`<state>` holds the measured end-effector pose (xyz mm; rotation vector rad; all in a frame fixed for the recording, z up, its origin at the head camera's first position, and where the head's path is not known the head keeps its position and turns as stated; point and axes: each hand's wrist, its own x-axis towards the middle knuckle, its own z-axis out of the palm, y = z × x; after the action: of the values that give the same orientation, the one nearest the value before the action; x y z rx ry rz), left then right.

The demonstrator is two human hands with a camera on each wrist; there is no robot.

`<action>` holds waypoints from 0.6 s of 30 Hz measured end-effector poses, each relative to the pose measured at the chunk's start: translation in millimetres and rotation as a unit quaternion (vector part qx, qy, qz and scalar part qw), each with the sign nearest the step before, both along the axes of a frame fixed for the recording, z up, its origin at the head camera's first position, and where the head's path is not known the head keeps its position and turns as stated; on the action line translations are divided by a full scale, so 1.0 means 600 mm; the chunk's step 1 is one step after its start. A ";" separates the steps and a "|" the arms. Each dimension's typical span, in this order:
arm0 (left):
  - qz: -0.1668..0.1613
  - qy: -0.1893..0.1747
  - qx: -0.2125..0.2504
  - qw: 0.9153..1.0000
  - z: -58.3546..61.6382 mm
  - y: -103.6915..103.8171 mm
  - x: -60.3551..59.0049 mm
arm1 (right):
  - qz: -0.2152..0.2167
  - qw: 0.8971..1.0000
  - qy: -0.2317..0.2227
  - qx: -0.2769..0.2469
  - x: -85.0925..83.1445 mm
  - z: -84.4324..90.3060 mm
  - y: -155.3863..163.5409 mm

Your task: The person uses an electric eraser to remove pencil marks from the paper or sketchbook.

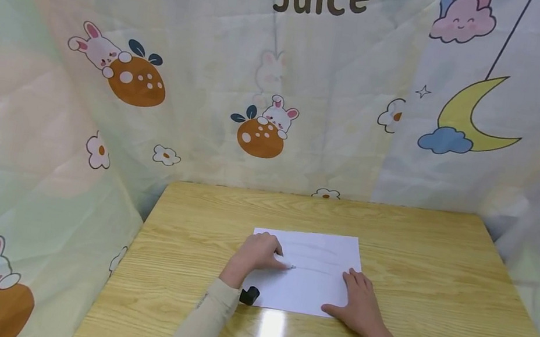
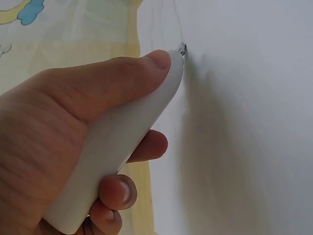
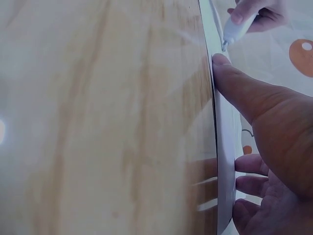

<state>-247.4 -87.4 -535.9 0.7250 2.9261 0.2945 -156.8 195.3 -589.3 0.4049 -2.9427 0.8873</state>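
The right hand (image 1: 359, 309) is lying flat with relaxed fingers on the near right part of the white paper sheet (image 1: 314, 293), pinning it to the wooden table (image 1: 443, 278). Just beyond, the left hand (image 1: 256, 253) is gripping a white pen (image 2: 122, 147), tip touching the sheet's middle. A few faint lines are already showing across the far half; the near half is looking blank. Farther back, a cartoon-printed curtain (image 1: 212, 65) is hanging.

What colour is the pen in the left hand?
White; the pen shows best in the left wrist view.
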 end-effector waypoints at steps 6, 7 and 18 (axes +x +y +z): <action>0.006 -0.008 -0.010 1.000 -0.001 0.009 -0.003 | 0.001 1.000 -0.002 0.001 -0.003 -0.006 0.002; 0.004 -0.010 -0.010 1.000 -0.001 0.011 -0.005 | 0.001 1.000 -0.002 0.001 -0.003 -0.006 0.002; 0.019 -0.021 -0.014 0.999 0.009 0.002 -0.003 | 0.003 1.000 -0.006 0.005 -0.003 -0.006 0.001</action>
<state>-249.2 -86.5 -530.8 0.6507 2.9004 0.2680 -158.8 196.1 -592.7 0.4099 -2.9588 0.8794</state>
